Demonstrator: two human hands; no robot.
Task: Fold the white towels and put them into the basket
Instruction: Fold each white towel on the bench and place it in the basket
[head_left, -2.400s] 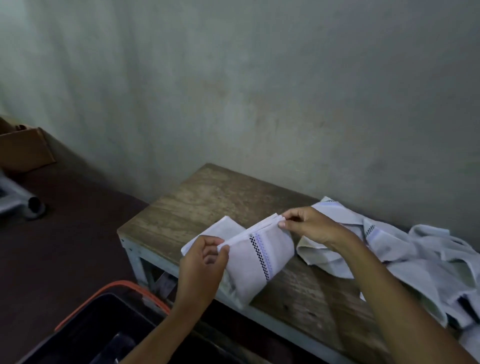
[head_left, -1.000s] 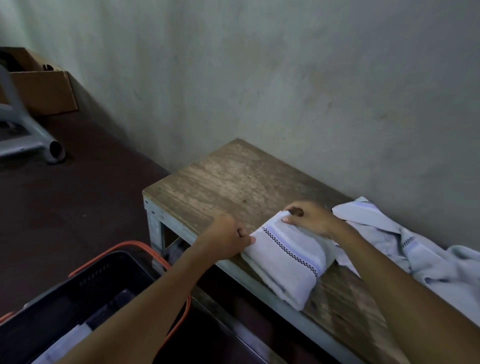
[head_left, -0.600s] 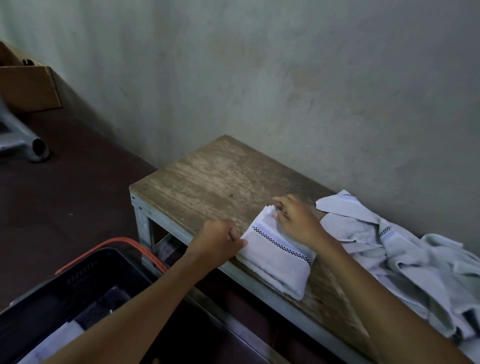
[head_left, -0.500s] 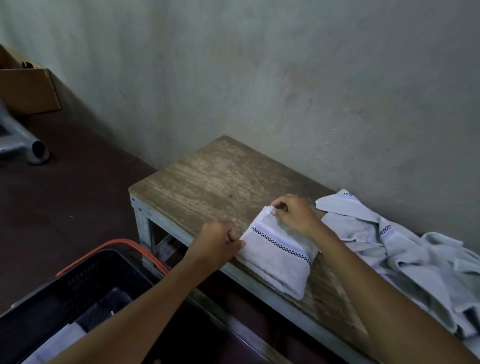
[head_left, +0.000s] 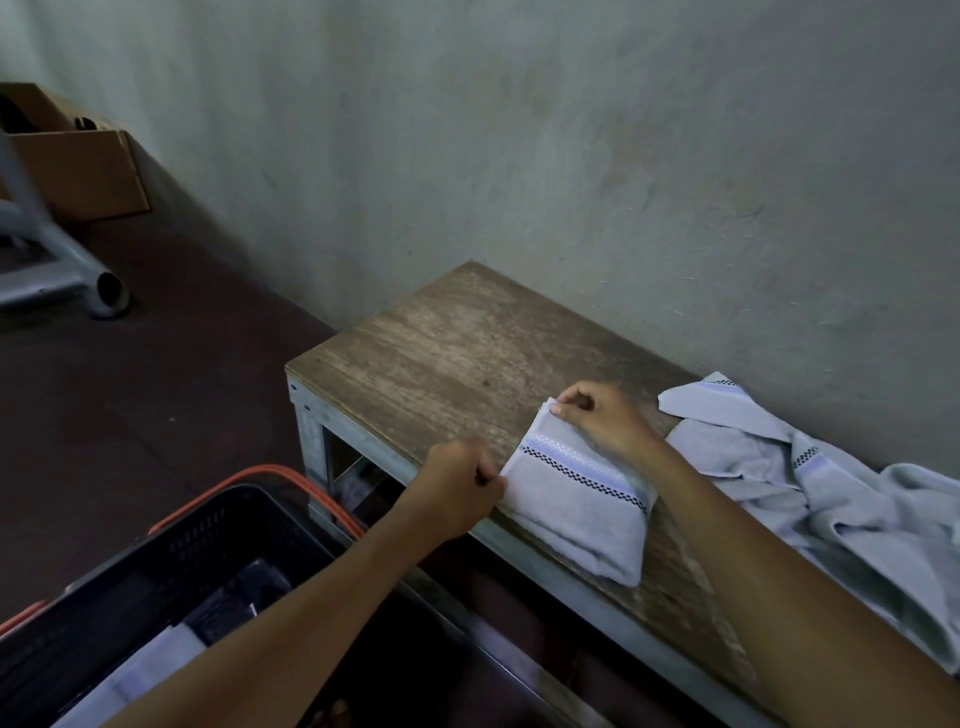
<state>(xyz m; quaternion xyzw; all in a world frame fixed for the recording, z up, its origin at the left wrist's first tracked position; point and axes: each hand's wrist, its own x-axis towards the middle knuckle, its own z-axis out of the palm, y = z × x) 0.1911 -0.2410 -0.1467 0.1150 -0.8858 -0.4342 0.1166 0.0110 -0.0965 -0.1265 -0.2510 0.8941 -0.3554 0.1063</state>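
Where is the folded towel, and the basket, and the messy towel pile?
folded towel (head_left: 576, 514): head view, middle of its top face.
basket (head_left: 221, 525): head view, its black mesh far wall.
towel pile (head_left: 748, 457): head view, a crumpled part near its left end.

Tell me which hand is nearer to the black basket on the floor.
Left. The left hand pinches the folded towel's corner at the bench edge, just beyond the basket's rim; the right hand pinches the towel's far corner, farther from the basket.
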